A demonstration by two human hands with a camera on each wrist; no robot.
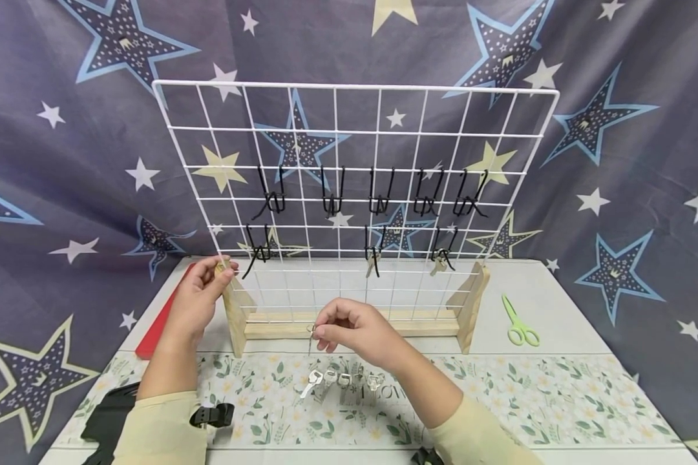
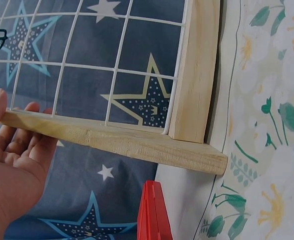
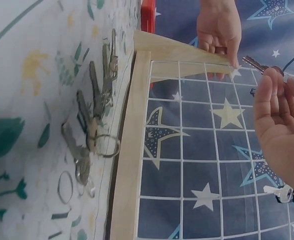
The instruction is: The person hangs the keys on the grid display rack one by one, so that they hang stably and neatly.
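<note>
Key [image 1: 311, 341], small, silver-toned and metal, held off the worktop [image 1: 518, 278] just in front of the pale wooden stand [image 1: 233, 320], left of the middle between the worktop's side edges. Right hand [image 1: 357, 330] pinches it by the head between thumb and fingertips, fingers bent inward, notched blade sticking out free.

Handling, my judgement: very light, fully stiff, hard to damage. Smooth flat metal, so it could twist or slide in a loose pinch. Best hold is the broad head, or a ring where one is fitted; the blade gives a thin, poor grip. Whether this one carries a ring I cannot make out for certain.

Nearer the worktop's near edge, on a strip of white floral-print covering [image 1: 500, 400]: a row of similar silver-toned keys [image 1: 312, 385], some with thin wire rings. Flat-lying ones likely need a fingertip under the head or ring to lift.

Left hand [image 1: 200, 294] has thumb and fingers closed about the upper tip of the stand's left side piece. White wire grid [image 1: 357, 86] rises from the stand; black wire hooks [image 1: 380, 194] hang on it in two rows, two lower ones bearing keys.

Towards the worktop's right edge: lime-green scissors [image 1: 522, 332]. By its left edge: long red object [image 1: 159, 318], kind unclear.
</note>
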